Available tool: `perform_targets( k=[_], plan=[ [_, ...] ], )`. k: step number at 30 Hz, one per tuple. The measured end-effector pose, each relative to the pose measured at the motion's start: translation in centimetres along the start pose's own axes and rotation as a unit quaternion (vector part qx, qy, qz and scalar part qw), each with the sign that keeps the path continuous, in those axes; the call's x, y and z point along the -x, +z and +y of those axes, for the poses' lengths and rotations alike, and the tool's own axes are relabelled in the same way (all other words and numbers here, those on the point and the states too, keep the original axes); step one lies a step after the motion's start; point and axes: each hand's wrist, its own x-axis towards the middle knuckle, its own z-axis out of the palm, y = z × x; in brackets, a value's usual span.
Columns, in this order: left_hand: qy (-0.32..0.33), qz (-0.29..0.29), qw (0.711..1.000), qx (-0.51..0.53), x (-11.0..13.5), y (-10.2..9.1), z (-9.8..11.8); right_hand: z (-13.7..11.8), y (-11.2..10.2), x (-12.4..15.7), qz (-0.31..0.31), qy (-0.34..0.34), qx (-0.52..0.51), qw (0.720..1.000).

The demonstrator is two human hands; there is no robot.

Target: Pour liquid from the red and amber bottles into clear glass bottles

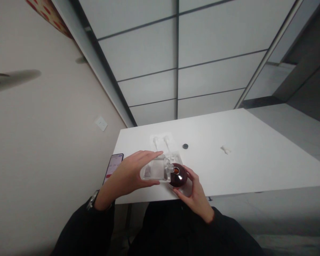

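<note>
My left hand (pixel 133 169) is closed round a clear glass bottle (pixel 156 169), which is tipped on its side with its neck pointing right. The neck meets the round mouth of a dark red-brown bottle (pixel 178 179); whether liquid is flowing I cannot make out. My right hand (pixel 194 192) grips this round bottle from its right side, thumb below and fingers above. Behind the two bottles lies a clear plastic tray (pixel 161 139) with white pieces in it, partly hidden by my left hand and the clear bottle.
A phone (pixel 114 164) with a lit screen lies at the left table edge. On the white table (pixel 256 156) are a small dark round cap (pixel 185 146) and a crumpled whitish piece (pixel 225 149). A wall rises on the left and a panelled wardrobe (pixel 149 53) stands behind.
</note>
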Motion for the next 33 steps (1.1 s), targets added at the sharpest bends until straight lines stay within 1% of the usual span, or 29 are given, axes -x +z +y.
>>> perform_targets(
  k=[8, 11, 17, 26, 33],
  plan=[
    [0.019, -0.011, 0.998, -0.052, -0.1, -0.3, 0.0, 0.1, -0.1, 0.3, -0.002, 0.011, 0.002, 1.000],
    [0.016, -0.016, 0.997, -0.072, -0.2, -0.5, 0.0, 0.3, -0.1, 0.4, 0.000, 0.016, 0.009, 1.000],
    [0.013, -0.013, 0.997, -0.075, -0.2, -0.6, 0.1, 0.1, -0.2, 0.2, -0.005, 0.001, 0.021, 1.000],
    [0.064, -0.011, 0.992, -0.112, -0.2, -0.9, 0.4, 0.1, -0.2, 0.2, -0.004, -0.003, 0.021, 1.000],
    [0.065, -0.014, 0.989, -0.132, -0.2, -1.1, 0.8, 0.1, -0.2, 0.1, -0.004, -0.004, 0.022, 1.000]
  ],
)
